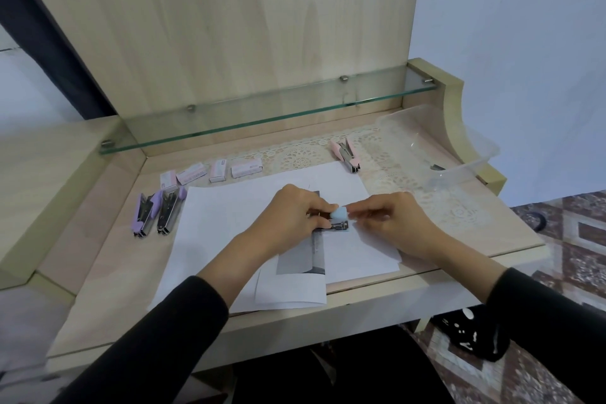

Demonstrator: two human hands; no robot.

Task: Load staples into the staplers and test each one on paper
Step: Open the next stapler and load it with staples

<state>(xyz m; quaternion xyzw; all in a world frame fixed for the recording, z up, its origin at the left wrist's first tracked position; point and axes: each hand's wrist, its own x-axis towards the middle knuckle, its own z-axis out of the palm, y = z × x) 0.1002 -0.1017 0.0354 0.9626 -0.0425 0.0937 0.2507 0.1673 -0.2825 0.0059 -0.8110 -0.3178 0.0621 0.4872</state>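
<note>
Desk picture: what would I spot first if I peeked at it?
In the middle, the left hand grips a little blue stapler over the white paper while the right hand pinches its blue end. Two purple staplers lie open at the left, and a pink stapler lies open at the back right.

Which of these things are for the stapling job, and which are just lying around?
For the job: small blue stapler, two purple staplers, pink stapler, little white staple boxes, white paper sheets.
Just lying about: clear plastic tub, cream lace mat, glass shelf, black bag.
</note>
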